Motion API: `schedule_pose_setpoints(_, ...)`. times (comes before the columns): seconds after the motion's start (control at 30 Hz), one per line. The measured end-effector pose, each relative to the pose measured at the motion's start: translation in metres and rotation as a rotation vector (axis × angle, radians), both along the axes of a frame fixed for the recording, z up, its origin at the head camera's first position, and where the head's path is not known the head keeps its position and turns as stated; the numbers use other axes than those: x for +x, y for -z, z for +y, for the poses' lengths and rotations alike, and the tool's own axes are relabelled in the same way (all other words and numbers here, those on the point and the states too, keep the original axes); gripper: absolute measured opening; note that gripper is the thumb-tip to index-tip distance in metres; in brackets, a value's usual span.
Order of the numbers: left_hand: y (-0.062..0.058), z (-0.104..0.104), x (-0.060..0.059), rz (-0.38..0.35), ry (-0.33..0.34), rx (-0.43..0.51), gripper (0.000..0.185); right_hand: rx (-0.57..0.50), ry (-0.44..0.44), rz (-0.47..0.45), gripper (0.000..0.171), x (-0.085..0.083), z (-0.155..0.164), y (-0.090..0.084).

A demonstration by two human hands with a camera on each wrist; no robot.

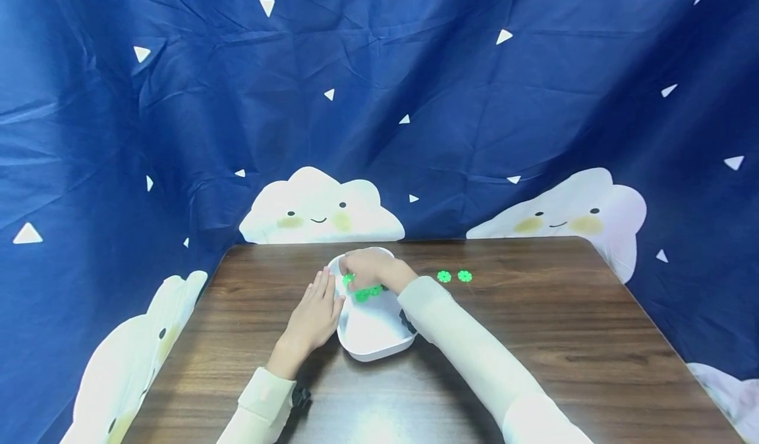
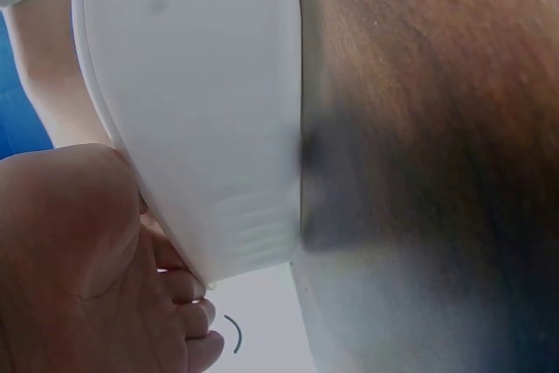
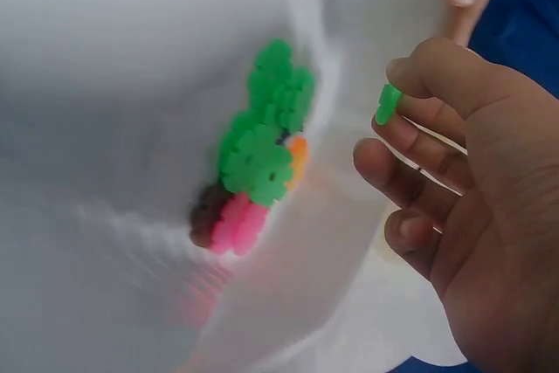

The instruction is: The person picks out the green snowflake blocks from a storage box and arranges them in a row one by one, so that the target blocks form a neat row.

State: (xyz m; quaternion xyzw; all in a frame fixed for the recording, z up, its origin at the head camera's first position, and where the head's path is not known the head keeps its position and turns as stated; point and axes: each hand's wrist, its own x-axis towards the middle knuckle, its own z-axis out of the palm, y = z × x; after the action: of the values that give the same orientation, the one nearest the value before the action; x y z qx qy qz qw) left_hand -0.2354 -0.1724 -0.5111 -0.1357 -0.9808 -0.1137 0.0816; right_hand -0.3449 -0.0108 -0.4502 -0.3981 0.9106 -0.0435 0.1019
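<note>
So the small green plastic flower-shaped disc (image 3: 388, 102) is pinched between the thumb and fingers of my right hand (image 1: 369, 269), hanging over the far end of the white plastic tray (image 1: 379, 344). Inside the tray there's a little clump of the same snap-together pieces (image 3: 258, 150), mostly green with a pink, an orange and a dark one tucked under. My left hand (image 1: 314, 315) lies flat with the fingers straight, pressed against the tray's left wall. Two more green discs (image 1: 454, 276) sit on the dark wood-grain table (image 1: 534, 338), off to the right, well apart from the tray.

My worry: the grip on that disc looks like it's only on its edge, so it could twist out and drop. Also the tray looks light, so a nudge from my left hand could slide it.
</note>
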Motion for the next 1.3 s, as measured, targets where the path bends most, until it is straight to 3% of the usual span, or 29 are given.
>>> schedule_pose_setpoints(0.4,-0.004,0.004,0.001,-0.022,-0.013,-0.012,0.064,-0.061,-0.018,0.125,0.032,0.005,0.031,-0.020)
schedule_pose_setpoints(0.73,-0.005,0.004,0.001,-0.065,-0.024,0.005,0.064,-0.092,0.010,0.140,0.030,0.016,0.062,-0.039)
schedule_pose_setpoints(1.03,-0.004,0.006,0.000,-0.066,-0.026,0.012,0.065,-0.090,0.035,0.229,0.031,0.021,0.097,-0.046)
schedule_pose_setpoints(1.3,-0.005,0.004,0.003,-0.052,-0.030,0.017,0.065,-0.156,0.067,0.292,0.020,0.026,0.130,-0.050)
